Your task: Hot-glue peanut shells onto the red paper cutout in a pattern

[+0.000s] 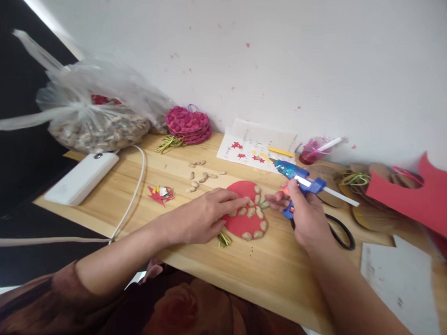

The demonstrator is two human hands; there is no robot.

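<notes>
A red apple-shaped card (246,228) lies on the table with peanuts (258,234) along its right edge and across its middle. My left hand (208,211) rests over the card's left side, fingers stretched out, the index fingertip touching the row of peanuts. Under its thumb side a yellow-green tassel (225,238) pokes out. My right hand (306,210) grips a blue hot glue gun (303,182), nozzle pointing left and a white glue stick out of its back. A thin green loop (265,204) shows between the card and my right fingers.
Several loose peanuts (205,176) and paper scraps (161,195) lie left of the card. Behind are a bag of peanuts (110,128), magenta stacked discs (188,124), a white paper (230,138) and a pink cup (313,150). A white power bank (81,178) with cable, black scissors (348,237) and red sheet (403,197) flank these.
</notes>
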